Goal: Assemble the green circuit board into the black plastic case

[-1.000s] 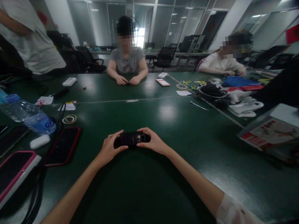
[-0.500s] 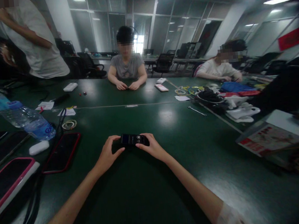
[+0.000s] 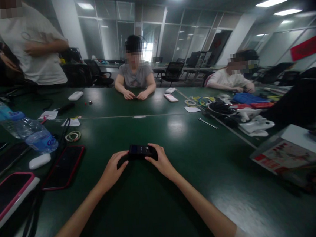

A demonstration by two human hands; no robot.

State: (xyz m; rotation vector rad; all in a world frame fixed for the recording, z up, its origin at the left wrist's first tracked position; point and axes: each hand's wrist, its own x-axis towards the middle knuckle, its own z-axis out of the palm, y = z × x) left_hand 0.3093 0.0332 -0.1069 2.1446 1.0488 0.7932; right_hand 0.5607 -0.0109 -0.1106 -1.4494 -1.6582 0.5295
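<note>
A small black box-shaped device (image 3: 139, 151) with a dark screen and pale markings on its top face is near the middle of the green table (image 3: 143, 202). My right hand (image 3: 161, 162) grips its right end, thumb along the near side and fingers at the far side. My left hand (image 3: 113, 172) is by its left end, fingers curved and thumb apart, with a gap between them. Its fingertips are at or just off the device's edge; I cannot tell whether they touch. The device's right end is partly covered by my right fingers.
Left are water bottles (image 3: 38, 135), a red-edged phone (image 3: 64, 167), a pink-edged phone (image 3: 8, 200), a white case (image 3: 40, 161) and a bracelet (image 3: 73, 136). Right are a wrench (image 3: 208, 123), cables (image 3: 221, 108) and a metal-cased box (image 3: 292, 148). A person (image 3: 134, 74) sits opposite; others are nearby.
My left thumb has drawn back from over the device's near left corner. My right hand stays on it. The view has tilted up slightly, and the standing person's arm has shifted.
</note>
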